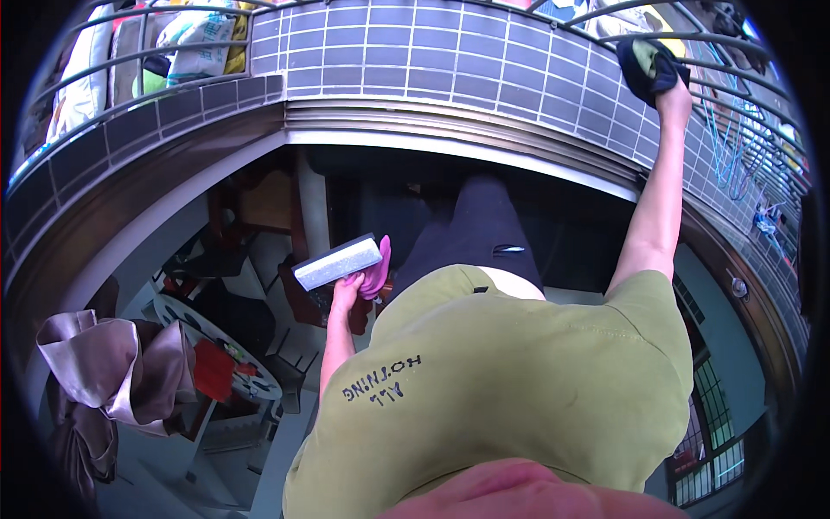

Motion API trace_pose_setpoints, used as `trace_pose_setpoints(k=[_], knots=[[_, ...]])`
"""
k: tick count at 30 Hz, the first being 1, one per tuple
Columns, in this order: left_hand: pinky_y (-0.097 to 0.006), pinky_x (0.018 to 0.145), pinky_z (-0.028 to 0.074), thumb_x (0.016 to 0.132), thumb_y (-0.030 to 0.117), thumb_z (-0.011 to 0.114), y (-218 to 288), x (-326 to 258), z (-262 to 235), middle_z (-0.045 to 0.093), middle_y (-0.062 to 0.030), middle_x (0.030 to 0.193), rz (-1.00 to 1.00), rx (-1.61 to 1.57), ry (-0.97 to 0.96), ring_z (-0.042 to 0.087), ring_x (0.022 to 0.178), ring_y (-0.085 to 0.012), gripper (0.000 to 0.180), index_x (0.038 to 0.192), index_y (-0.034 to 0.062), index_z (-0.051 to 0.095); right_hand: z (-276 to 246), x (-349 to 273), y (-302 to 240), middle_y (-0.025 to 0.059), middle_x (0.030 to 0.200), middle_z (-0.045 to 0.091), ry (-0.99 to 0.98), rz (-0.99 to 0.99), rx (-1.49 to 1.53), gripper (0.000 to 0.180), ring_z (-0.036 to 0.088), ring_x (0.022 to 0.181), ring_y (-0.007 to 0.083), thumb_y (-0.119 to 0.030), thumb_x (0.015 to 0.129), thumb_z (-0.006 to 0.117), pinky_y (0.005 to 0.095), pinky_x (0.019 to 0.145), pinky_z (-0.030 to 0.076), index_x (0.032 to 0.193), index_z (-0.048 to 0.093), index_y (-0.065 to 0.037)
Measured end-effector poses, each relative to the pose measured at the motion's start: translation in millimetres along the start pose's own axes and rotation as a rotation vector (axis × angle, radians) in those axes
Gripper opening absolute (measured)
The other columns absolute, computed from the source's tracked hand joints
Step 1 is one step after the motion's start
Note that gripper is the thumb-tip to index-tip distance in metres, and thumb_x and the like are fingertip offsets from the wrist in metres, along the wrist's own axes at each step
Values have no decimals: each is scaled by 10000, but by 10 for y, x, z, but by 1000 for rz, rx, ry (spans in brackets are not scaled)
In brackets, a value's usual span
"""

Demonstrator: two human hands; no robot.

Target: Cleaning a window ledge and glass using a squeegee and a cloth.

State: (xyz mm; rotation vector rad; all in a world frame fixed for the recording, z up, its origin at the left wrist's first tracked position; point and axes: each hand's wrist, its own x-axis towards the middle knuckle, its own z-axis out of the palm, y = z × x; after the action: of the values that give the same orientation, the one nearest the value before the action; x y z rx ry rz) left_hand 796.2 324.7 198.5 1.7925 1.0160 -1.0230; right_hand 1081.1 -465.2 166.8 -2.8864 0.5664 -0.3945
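Observation:
My left hand [347, 291], low at my side, is closed round a window squeegee. Its wide head [338, 263] has a pale grey pad and a dark edge. Beside those fingers is a pink piece [376, 272]; whether it is a handle or a cloth I cannot tell. My right arm stretches up and forward to the far right. There my right hand [673, 97] grips a bunched black and green cloth [650, 71] by the dark metal railing [709, 65]. The cloth hides most of those fingers.
Ahead runs a grey-tiled ledge [372, 52] with a metal window track [450, 123] along it. Bags [201, 43] lie behind bars at upper left. A brown curtain [121, 359] hangs at left, near an oval table [212, 333]. Blue cords [735, 160] hang at far right.

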Motion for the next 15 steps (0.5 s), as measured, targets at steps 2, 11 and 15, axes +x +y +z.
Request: trace_pose_setpoints(k=[2,11,15], knots=[[-283,899,403,838,205,626,-64,-74,-25,584,-96,1127,33,-12,44,538,1023,-170,408,1167,-20,536,-527,-54,-625,194,873,634,27,262,-176,316,616,790,366,-409,890,428,432,638,500,957,606,-157],[-301,943,374,831,214,633,144,-226,77,571,-116,1158,8,-2,26,521,1075,-197,438,1191,-10,519,938,-1472,6,184,1149,476,-172,528,-249,347,535,974,354,-349,800,586,463,781,450,1088,543,-162],[-304,930,385,834,188,628,-133,-258,16,574,-110,1149,25,-35,28,529,1050,-188,423,1199,7,517,1358,-1205,-1892,183,963,513,-62,833,-114,187,568,804,313,-138,801,514,416,696,478,963,524,-46]])
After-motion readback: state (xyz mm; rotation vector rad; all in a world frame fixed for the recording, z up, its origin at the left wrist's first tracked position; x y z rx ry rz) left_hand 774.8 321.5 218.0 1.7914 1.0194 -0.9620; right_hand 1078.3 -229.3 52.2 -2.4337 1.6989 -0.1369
